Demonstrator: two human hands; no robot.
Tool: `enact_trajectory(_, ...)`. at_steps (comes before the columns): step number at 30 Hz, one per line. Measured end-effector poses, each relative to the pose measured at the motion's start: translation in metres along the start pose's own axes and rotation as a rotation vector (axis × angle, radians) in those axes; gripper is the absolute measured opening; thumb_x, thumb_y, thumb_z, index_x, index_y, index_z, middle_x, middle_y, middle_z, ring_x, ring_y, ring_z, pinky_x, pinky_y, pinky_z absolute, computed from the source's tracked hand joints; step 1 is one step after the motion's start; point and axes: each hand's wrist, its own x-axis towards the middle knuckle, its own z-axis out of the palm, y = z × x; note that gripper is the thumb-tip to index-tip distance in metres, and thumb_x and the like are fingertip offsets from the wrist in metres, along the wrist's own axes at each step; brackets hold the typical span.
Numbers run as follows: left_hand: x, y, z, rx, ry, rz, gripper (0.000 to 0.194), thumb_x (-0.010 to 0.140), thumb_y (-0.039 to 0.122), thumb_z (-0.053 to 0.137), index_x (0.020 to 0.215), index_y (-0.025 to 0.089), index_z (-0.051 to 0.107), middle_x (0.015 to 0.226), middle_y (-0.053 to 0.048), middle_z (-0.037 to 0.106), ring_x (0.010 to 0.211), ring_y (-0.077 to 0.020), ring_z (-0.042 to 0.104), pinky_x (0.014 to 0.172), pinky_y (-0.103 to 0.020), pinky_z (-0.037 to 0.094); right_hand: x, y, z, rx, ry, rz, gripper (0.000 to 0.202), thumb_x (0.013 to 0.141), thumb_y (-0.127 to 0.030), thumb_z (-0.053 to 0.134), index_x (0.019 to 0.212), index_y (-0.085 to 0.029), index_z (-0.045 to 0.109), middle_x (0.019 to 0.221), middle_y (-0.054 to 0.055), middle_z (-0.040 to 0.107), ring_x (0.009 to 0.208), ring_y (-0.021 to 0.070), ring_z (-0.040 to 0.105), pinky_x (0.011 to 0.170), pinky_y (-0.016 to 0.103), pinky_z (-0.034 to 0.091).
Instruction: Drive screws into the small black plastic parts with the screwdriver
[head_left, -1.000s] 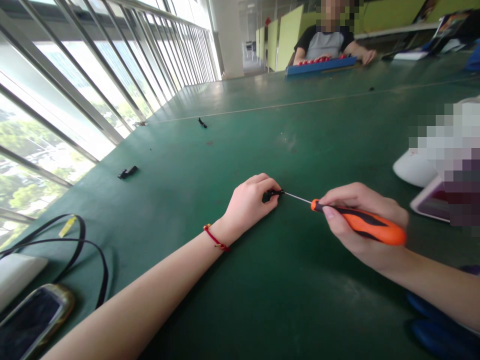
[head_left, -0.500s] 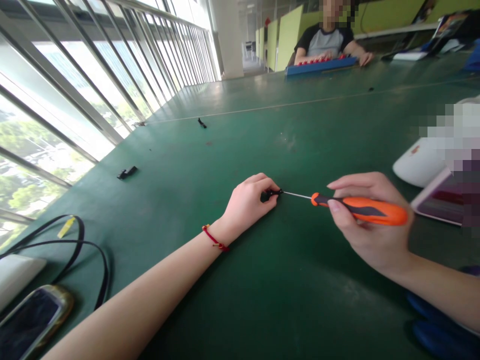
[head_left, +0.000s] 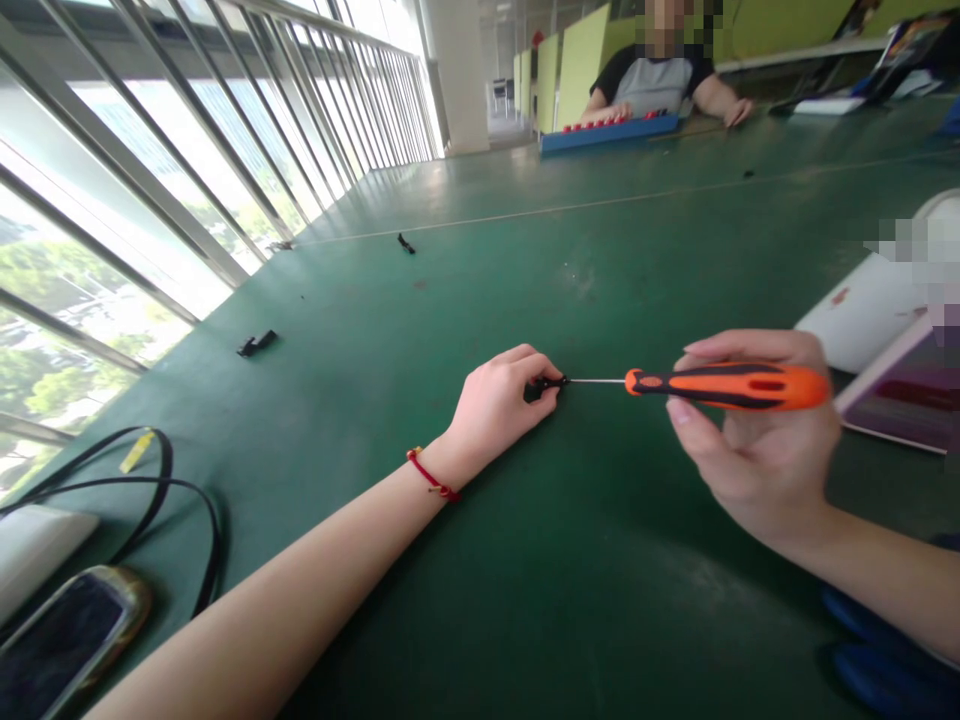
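Note:
My left hand [head_left: 499,405] rests on the green table [head_left: 585,580] and pinches a small black part [head_left: 541,385] between thumb and fingers. A red string bracelet [head_left: 430,477] circles that wrist. My right hand [head_left: 757,445] holds an orange and black screwdriver [head_left: 724,386] nearly level above the table. The thin metal shaft [head_left: 596,381] points left, and its tip meets the black part.
A phone [head_left: 60,640] and a black cable [head_left: 135,490] lie at the near left beside a white object [head_left: 37,545]. Small black pieces [head_left: 256,344] sit farther out. White and pink items [head_left: 877,320] stand at right. Across the table a person [head_left: 660,75] works over a blue tray [head_left: 607,130].
My right hand has lifted and rolled the screwdriver handle up to nearly level, its tip staying at the black part. My left hand has kept still.

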Motion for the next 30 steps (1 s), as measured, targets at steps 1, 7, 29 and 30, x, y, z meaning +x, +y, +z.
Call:
enact_trajectory(1, 0.0, 0.0004, -0.0002, 0.002, 0.003, -0.003, 0.011, 0.077, 0.017, 0.056, 0.084, 0.019, 0.065, 0.089, 0.0, 0.064, 0.077, -0.0117, 0.06, 0.07, -0.024, 0.049, 0.0003, 0.0011, 0.0002, 0.042, -0.011, 0.02, 0.037, 0.068, -0.014, 0.067, 0.102, -0.024, 0.055, 0.088, 0.004, 0.054, 0.072, 0.0164, 0.057, 0.063, 0.033, 0.05)
enact_trajectory(7, 0.0002, 0.0002, 0.0, -0.04, 0.005, -0.006, 0.013, 0.077, 0.015, 0.055, 0.084, 0.018, 0.065, 0.09, -0.001, 0.064, 0.074, -0.0104, 0.059, 0.068, -0.023, 0.049, -0.0003, -0.0049, -0.0019, -0.089, -0.163, 0.064, 0.008, 0.078, -0.021, 0.06, 0.086, -0.024, 0.059, 0.056, -0.004, 0.051, 0.045, 0.0115, 0.049, 0.043, 0.028, 0.039)
enact_trajectory(29, 0.001, 0.0, -0.0004, -0.049, -0.008, -0.031, 0.012, 0.076, 0.014, 0.056, 0.083, 0.017, 0.066, 0.091, -0.001, 0.064, 0.076, -0.0114, 0.059, 0.07, -0.024, 0.049, -0.0003, -0.0012, -0.0013, 0.023, -0.14, 0.037, 0.035, 0.071, -0.018, 0.064, 0.105, -0.026, 0.056, 0.076, 0.001, 0.054, 0.061, 0.0158, 0.052, 0.055, 0.032, 0.045)
enact_trajectory(30, 0.001, 0.0, -0.0006, -0.05, -0.009, -0.033, 0.012, 0.076, 0.014, 0.056, 0.083, 0.017, 0.066, 0.092, -0.001, 0.064, 0.076, -0.0114, 0.059, 0.07, -0.024, 0.049, -0.0008, -0.0022, -0.0021, -0.028, -0.169, 0.043, 0.027, 0.074, -0.019, 0.062, 0.099, -0.026, 0.058, 0.07, 0.0, 0.054, 0.057, 0.0146, 0.051, 0.053, 0.032, 0.043)
